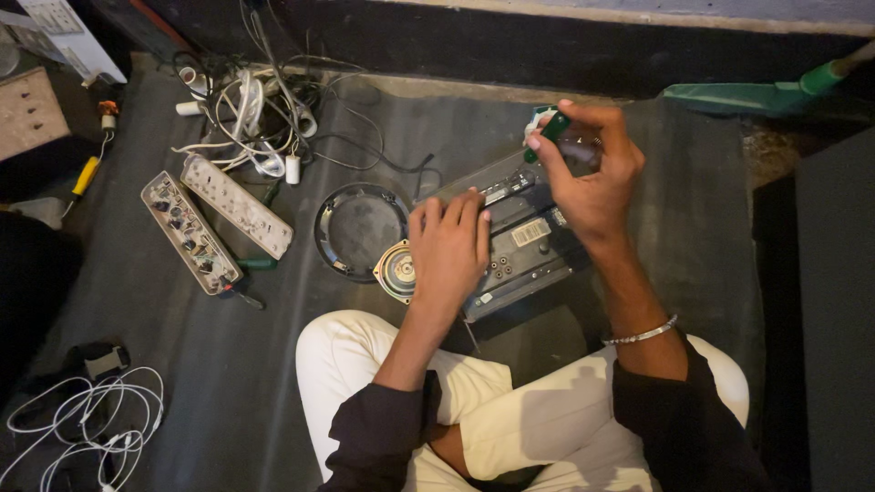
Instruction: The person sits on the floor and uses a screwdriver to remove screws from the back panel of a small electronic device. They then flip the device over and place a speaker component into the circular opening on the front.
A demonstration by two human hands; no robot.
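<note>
I sit cross-legged in white trousers on a dark floor mat. My left hand presses flat on a dark metal electronic unit lying in front of me. My right hand is raised over the unit's far end, fingers closed around a screwdriver with a green handle. The tip is hidden behind my hand. A small round speaker lies against the unit's left side, partly under my left hand.
A round black speaker ring lies left of the unit. Further left are an opened power strip and its white cover, a tangle of cables, a yellow-handled tool, white wires and a green broom.
</note>
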